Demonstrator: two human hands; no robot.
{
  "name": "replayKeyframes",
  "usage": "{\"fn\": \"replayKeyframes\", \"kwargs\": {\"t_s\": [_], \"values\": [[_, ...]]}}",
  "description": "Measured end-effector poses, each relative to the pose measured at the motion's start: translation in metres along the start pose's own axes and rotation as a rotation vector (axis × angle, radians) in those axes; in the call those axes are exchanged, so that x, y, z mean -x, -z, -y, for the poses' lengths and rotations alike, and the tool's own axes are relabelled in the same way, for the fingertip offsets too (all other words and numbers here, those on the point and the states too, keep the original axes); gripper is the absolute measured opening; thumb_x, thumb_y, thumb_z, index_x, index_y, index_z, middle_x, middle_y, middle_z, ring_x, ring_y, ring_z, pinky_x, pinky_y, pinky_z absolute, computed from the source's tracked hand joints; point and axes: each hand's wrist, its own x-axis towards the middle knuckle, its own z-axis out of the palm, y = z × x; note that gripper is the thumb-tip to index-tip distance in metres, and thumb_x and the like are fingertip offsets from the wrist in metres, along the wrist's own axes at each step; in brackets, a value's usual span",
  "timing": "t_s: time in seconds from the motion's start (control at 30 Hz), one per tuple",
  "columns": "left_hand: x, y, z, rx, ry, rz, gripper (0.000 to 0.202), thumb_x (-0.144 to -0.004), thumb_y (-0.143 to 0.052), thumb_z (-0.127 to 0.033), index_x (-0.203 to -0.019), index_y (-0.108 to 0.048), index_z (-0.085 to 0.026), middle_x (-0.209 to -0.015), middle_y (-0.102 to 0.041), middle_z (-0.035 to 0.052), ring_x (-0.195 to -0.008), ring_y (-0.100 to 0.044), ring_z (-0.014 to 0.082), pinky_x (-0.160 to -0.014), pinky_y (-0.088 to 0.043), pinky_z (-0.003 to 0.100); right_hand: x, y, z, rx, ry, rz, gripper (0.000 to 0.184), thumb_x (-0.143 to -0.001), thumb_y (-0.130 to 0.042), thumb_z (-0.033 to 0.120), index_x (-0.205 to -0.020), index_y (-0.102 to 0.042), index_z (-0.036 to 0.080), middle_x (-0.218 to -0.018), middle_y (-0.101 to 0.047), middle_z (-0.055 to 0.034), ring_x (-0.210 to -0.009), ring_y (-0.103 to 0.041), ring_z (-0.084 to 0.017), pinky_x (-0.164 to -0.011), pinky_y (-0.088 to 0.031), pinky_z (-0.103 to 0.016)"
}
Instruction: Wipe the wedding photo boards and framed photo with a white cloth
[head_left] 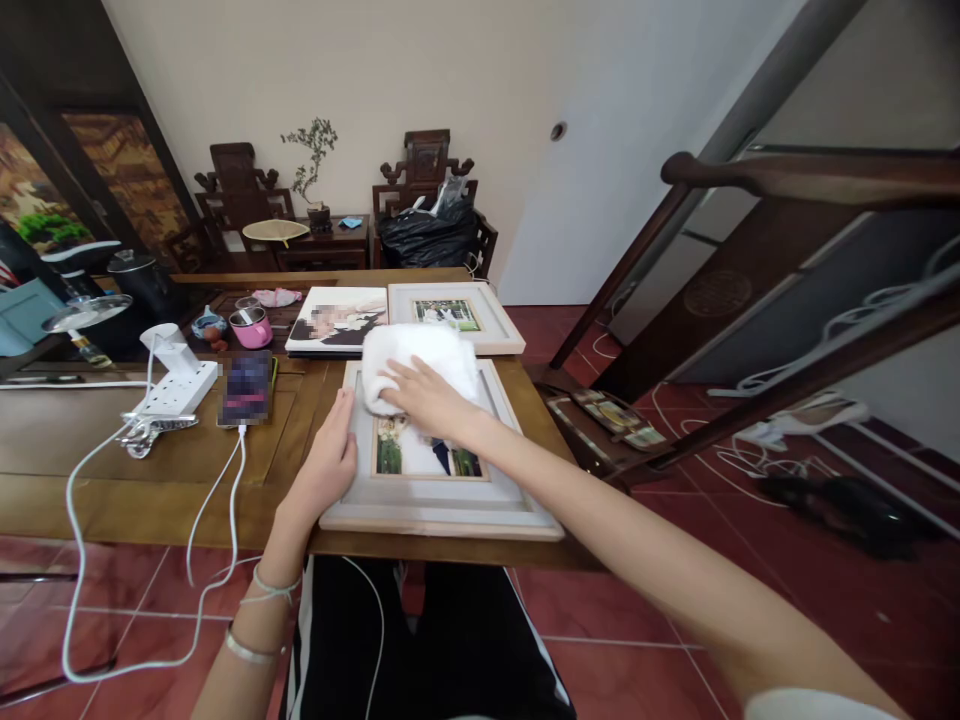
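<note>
A light wooden picture frame lies flat at the near edge of the wooden table, with a photo under its glass. My right hand lies flat, fingers stretched out, on a folded white cloth resting on the frame's upper part. My left hand rests along the frame's left edge, fingers extended against it. A second framed photo and an unframed photo print lie farther back on the table.
A phone on a white cable, a white power strip, a pink pot and a kettle sit at the table's left. Dark carved chairs stand by the wall. A wooden stair rail rises at right.
</note>
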Motion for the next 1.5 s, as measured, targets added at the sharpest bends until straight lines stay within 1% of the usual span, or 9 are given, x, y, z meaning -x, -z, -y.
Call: {"fn": "replayKeyframes", "kwargs": {"t_s": [0.2,0.4,0.57,0.83,0.97,1.13,1.23,1.33,1.5], "values": [[0.000,0.000,0.000,0.021,-0.033,-0.001,0.056,-0.081,-0.034,-0.009,-0.137,-0.032,-0.010,-0.145,-0.031,0.0148,-0.137,-0.019,0.0235,-0.112,-0.019,0.045,0.059,0.010,-0.040,-0.014,-0.155,0.113,0.045,-0.068,-0.041,-0.006,-0.107,-0.057,0.011,-0.122,-0.054,-0.0186,-0.117,-0.047,-0.028,-0.096,-0.033,-0.044],[-0.001,0.002,-0.001,0.028,-0.090,-0.011,0.056,-0.078,-0.033,-0.004,-0.133,-0.040,-0.014,-0.140,-0.041,0.0108,-0.137,-0.021,0.0226,-0.111,-0.022,0.047,0.094,0.032,-0.070,-0.020,-0.268,0.154,0.049,-0.065,-0.035,-0.005,-0.103,-0.057,0.016,-0.097,-0.063,-0.0116,-0.084,-0.060,-0.024,-0.074,-0.043,-0.034],[-0.002,0.003,-0.003,0.064,-0.147,-0.018,0.056,-0.077,-0.033,-0.002,-0.129,-0.046,-0.019,-0.139,-0.043,0.0066,-0.133,-0.030,0.0203,-0.111,-0.024,0.045,0.089,0.034,-0.082,0.090,-0.297,-0.034,0.054,-0.065,-0.037,-0.006,-0.113,-0.055,0.014,-0.126,-0.050,-0.0154,-0.112,-0.049,-0.029,-0.089,-0.039,-0.041],[-0.003,0.003,-0.003,0.059,-0.132,0.008,0.055,-0.075,-0.032,0.000,-0.123,-0.052,-0.018,-0.135,-0.047,0.0070,-0.134,-0.030,0.0199,-0.111,-0.024,0.045,0.092,-0.003,-0.052,-0.083,-0.198,0.060,0.060,-0.062,-0.037,-0.010,-0.115,-0.055,0.011,-0.133,-0.044,-0.0193,-0.129,-0.033,-0.030,-0.101,-0.028,-0.052],[-0.003,0.002,-0.002,0.046,-0.128,-0.003,0.055,-0.075,-0.032,0.000,-0.123,-0.051,-0.018,-0.134,-0.048,0.0073,-0.133,-0.032,0.0209,-0.110,-0.026,0.047,0.125,0.014,-0.019,-0.192,-0.155,0.075,0.060,-0.056,-0.036,-0.010,-0.105,-0.060,0.015,-0.135,-0.044,-0.0152,-0.132,-0.029,-0.027,-0.106,-0.023,-0.053],[-0.003,0.002,-0.002,0.024,-0.138,-0.005,0.053,-0.075,-0.031,0.000,-0.121,-0.054,-0.016,-0.134,-0.048,0.0074,-0.133,-0.032,0.0206,-0.110,-0.027,0.045,0.168,0.045,0.029,-0.357,-0.147,0.140,0.065,-0.051,-0.035,-0.009,-0.103,-0.061,0.022,-0.136,-0.044,-0.0087,-0.133,-0.027,-0.023,-0.107,-0.028,-0.048],[-0.003,0.002,-0.001,0.020,-0.139,0.011,0.053,-0.076,-0.031,0.000,-0.121,-0.054,-0.016,-0.135,-0.047,0.0072,-0.133,-0.030,0.0200,-0.110,-0.027,0.044,0.179,0.049,0.044,-0.357,-0.150,0.153,0.065,-0.051,-0.035,-0.009,-0.102,-0.061,0.023,-0.138,-0.042,-0.0079,-0.134,-0.024,-0.023,-0.107,-0.028,-0.047],[-0.003,0.003,0.001,0.011,-0.130,0.033,0.052,-0.078,-0.031,-0.002,-0.124,-0.051,-0.014,-0.137,-0.045,0.0088,-0.133,-0.030,0.0201,-0.111,-0.025,0.043,0.168,0.038,0.034,-0.320,-0.184,0.111,0.062,-0.054,-0.036,-0.009,-0.104,-0.060,0.018,-0.139,-0.040,-0.0115,-0.134,-0.025,-0.025,-0.108,-0.025,-0.050],[-0.002,0.003,0.005,0.013,-0.110,0.072,0.050,-0.081,-0.032,-0.007,-0.128,-0.047,-0.015,-0.140,-0.041,0.0086,-0.135,-0.027,0.0197,-0.112,-0.023,0.044,0.119,0.008,-0.020,-0.204,-0.293,-0.004,0.058,-0.061,-0.039,-0.007,-0.115,-0.054,0.009,-0.141,-0.032,-0.0208,-0.132,-0.026,-0.031,-0.106,-0.026,-0.050]]}}
